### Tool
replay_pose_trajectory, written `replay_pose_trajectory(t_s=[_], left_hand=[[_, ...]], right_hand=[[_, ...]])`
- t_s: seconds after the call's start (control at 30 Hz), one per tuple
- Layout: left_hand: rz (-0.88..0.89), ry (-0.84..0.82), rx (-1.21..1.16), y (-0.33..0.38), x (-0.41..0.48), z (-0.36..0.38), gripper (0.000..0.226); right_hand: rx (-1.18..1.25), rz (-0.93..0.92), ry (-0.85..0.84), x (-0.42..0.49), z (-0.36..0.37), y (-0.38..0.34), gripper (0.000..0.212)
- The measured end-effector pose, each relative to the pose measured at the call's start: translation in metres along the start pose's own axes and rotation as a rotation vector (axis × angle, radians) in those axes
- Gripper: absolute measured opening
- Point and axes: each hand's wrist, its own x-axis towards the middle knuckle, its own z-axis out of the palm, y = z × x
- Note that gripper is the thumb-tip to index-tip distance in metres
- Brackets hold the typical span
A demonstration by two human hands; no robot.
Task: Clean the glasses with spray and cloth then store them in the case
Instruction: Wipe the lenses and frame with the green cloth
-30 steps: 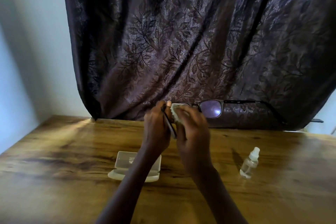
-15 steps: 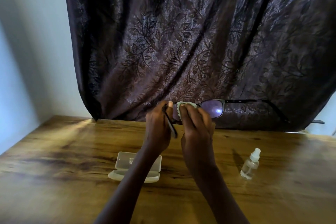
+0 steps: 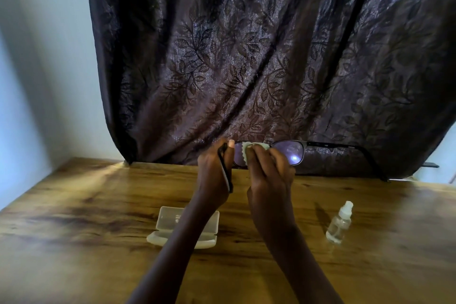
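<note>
Behind the wooden table (image 3: 74,229) hangs a dark leaf-patterned curtain (image 3: 246,57), and you hold the work up against it, probably so that smears show on the lenses. On the table the pale glasses case (image 3: 170,222) lies open under your left forearm, ready for storing. The clear spray bottle (image 3: 339,224) stands upright well off to the right, out of the way. Your left hand (image 3: 214,175) curls round the left end of the black-framed glasses (image 3: 291,153) to steady them. Your right hand (image 3: 269,170) pinches the small pale cloth (image 3: 246,149) over the left lens, fingers bent round it. The glasses sit between both hands, raised above the table, with the right lens and temple sticking out bare to the right
</note>
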Motion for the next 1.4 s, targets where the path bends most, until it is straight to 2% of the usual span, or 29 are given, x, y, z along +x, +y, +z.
replay_pose_trajectory(t_s=[0.1, 0.2, 0.33, 0.43, 0.5, 0.63, 0.73, 0.87, 0.97, 1.1, 1.17, 1.2, 1.23, 1.3, 1.4], left_hand=[[-0.031, -0.003, -0.063, -0.003, 0.001, 0.001, 0.028], [0.038, -0.005, -0.088, -0.003, 0.0, -0.003, 0.031], [0.015, 0.024, -0.126, -0.002, -0.001, -0.002, 0.034], [0.065, 0.062, -0.097, 0.0, 0.0, -0.006, 0.036], [0.116, 0.089, -0.045, 0.0, 0.002, -0.006, 0.053], [0.147, 0.128, 0.055, 0.002, 0.004, -0.003, 0.057], [0.059, 0.163, 0.158, 0.002, 0.004, -0.002, 0.047], [0.158, 0.052, 0.141, 0.0, 0.006, -0.008, 0.053], [0.081, -0.005, 0.205, -0.002, 0.006, -0.009, 0.029], [0.148, -0.059, 0.252, -0.003, 0.002, -0.008, 0.018], [0.024, -0.066, 0.341, 0.001, 0.0, -0.006, 0.006], [-0.03, -0.076, 0.39, 0.002, -0.001, -0.006, 0.007], [-0.043, -0.084, 0.39, 0.004, -0.001, -0.006, 0.02], [0.004, -0.046, 0.3, 0.007, 0.002, -0.009, 0.038], [0.253, -0.033, 0.312, 0.004, 0.007, -0.015, 0.041]], right_hand=[[0.073, -0.007, -0.004, 0.003, 0.001, -0.005, 0.043], [0.129, -0.073, -0.005, -0.002, 0.001, -0.007, 0.042], [0.11, -0.108, 0.012, -0.006, -0.002, -0.004, 0.037], [0.056, -0.135, 0.028, -0.006, -0.005, -0.002, 0.035], [0.025, -0.128, 0.038, -0.005, -0.006, -0.003, 0.037], [0.0, -0.088, 0.043, 0.002, -0.006, -0.005, 0.04], [0.034, -0.061, 0.031, 0.005, -0.005, -0.008, 0.041], [0.143, -0.078, -0.02, 0.004, -0.002, -0.008, 0.039], [0.177, -0.14, -0.023, -0.001, -0.002, -0.004, 0.036], [0.029, -0.089, -0.027, -0.003, -0.001, -0.002, 0.038], [-0.002, -0.021, -0.032, 0.0, 0.002, -0.004, 0.044], [0.023, 0.008, -0.038, 0.002, 0.003, -0.006, 0.046], [0.065, 0.024, -0.047, 0.002, 0.004, -0.008, 0.048], [0.164, 0.016, -0.073, 0.001, 0.005, -0.01, 0.05], [0.221, -0.037, -0.078, -0.003, 0.002, -0.006, 0.045]])
